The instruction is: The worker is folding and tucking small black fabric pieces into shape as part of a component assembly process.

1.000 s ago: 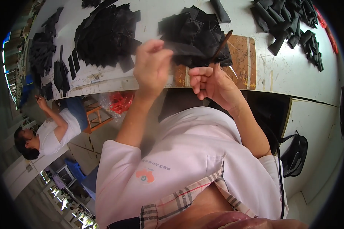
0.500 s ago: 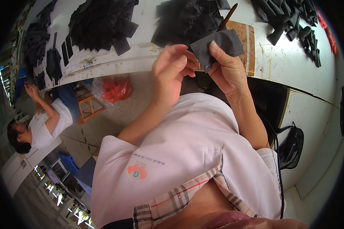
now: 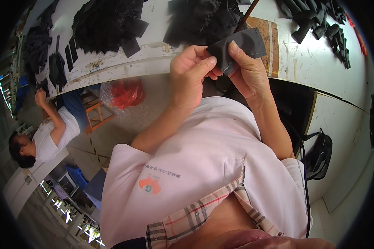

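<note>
A folded black fabric piece (image 3: 250, 42) with a stitched edge is held up over the table's near edge. My right hand (image 3: 250, 74) grips it, thumb on top and fingers behind. At its left end my left hand (image 3: 189, 74) is closed, thumb and fingertips pinching the cloth's edge. A thin dark brown stick (image 3: 247, 16) rises slantwise behind the fabric; its lower end is hidden, so I cannot tell what holds it. Just beyond my hands lies a heap of black fabric pieces (image 3: 191, 23) on the white table (image 3: 153, 52).
Another black fabric heap (image 3: 106, 27) lies further left, and rolled black pieces (image 3: 316, 18) lie at far right. A brown board (image 3: 270, 45) sits on the table by my right hand. Below are a red plastic bag (image 3: 128, 94) and a wooden stool (image 3: 96, 114). A co-worker (image 3: 50, 137) is at left.
My left hand has moved right and closed from loosely spread fingers onto the fabric's left end. The fabric has bent a little there. At left, the co-worker's hand has lowered.
</note>
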The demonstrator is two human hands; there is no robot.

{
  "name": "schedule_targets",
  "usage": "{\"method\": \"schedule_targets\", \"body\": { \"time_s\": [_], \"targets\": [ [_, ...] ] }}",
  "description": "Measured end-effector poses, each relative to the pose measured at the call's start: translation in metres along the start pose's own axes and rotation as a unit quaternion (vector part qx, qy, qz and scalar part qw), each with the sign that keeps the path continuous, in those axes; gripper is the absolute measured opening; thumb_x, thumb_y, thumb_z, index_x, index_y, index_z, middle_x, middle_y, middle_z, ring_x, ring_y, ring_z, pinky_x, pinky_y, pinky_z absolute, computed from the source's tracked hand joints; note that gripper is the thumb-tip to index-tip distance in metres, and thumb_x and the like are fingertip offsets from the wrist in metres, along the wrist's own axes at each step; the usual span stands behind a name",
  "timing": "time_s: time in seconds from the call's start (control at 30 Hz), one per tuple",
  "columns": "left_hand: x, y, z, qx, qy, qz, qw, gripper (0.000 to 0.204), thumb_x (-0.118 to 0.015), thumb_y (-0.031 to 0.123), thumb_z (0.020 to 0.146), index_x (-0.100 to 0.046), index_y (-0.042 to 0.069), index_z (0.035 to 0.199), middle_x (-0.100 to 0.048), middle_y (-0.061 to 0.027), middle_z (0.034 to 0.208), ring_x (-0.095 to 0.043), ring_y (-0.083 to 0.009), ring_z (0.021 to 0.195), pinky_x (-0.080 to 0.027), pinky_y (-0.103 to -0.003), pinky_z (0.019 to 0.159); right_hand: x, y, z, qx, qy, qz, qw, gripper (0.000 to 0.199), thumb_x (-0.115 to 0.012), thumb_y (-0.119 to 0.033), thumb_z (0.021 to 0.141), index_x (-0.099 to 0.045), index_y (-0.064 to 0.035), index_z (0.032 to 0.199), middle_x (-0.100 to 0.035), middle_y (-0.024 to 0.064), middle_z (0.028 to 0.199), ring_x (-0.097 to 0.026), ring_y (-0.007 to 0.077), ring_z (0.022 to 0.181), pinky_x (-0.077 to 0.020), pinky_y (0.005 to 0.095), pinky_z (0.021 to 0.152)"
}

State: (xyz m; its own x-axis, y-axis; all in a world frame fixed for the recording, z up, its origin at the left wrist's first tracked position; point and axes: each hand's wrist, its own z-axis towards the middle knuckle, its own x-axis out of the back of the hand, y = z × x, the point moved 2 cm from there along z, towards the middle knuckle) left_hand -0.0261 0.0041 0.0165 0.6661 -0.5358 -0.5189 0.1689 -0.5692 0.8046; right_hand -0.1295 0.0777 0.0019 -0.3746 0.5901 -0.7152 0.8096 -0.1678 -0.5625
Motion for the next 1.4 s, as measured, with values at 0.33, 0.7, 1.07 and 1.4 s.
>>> {"method": "schedule_targets", "body": {
  "time_s": [0.33,0.7,1.07,1.4],
  "targets": [
    [-0.002,0.000,0.004,0.018,-0.031,0.030,0.999,0.015,-0.057,0.004,0.078,-0.053,-0.004,0.090,-0.060,-0.0101,0.077,-0.057,-0.0136,0.063,-0.044,-0.022,0.054,0.010,-0.004,0.000,-0.002,0.010,0.032,0.999,0.019,-0.060,-0.013,0.079,-0.054,-0.0008,0.091,-0.059,0.0084,0.081,-0.059,0.0177,0.073,-0.0507,0.0310,0.065],
    [-0.006,0.000,0.004,0.022,-0.007,0.035,0.999,0.011,-0.055,0.001,0.077,-0.054,-0.003,0.088,-0.059,-0.0083,0.075,-0.056,-0.0123,0.061,-0.044,-0.021,0.053,0.007,-0.004,-0.003,0.059,0.018,-0.043,0.997,0.022,-0.062,-0.017,0.078,-0.053,-0.0022,0.093,-0.058,0.0057,0.078,-0.058,0.0169,0.069,-0.0505,0.0304,0.059],
    [-0.005,0.002,0.005,-0.140,0.082,0.349,0.923,0.008,-0.059,-0.003,0.072,-0.055,-0.002,0.079,-0.057,-0.0032,0.066,-0.053,-0.0072,0.060,-0.043,-0.021,0.055,-0.009,-0.028,-0.035,0.288,-0.022,-0.557,0.779,0.029,-0.069,-0.021,0.068,-0.057,0.0009,0.084,-0.055,0.0072,0.070,-0.055,0.0160,0.063,-0.0438,0.0251,0.055],
    [-0.016,0.002,0.004,-0.149,0.101,0.291,0.940,0.008,-0.056,-0.003,0.074,-0.056,-0.001,0.082,-0.058,-0.0082,0.072,-0.055,-0.0131,0.052,-0.042,-0.022,0.043,-0.006,-0.009,-0.014,0.410,0.019,-0.661,0.628,0.014,-0.061,0.001,0.063,-0.056,-0.0009,0.076,-0.052,0.0086,0.068,-0.055,0.0226,0.056,-0.0441,0.0307,0.050]
  ]
}}
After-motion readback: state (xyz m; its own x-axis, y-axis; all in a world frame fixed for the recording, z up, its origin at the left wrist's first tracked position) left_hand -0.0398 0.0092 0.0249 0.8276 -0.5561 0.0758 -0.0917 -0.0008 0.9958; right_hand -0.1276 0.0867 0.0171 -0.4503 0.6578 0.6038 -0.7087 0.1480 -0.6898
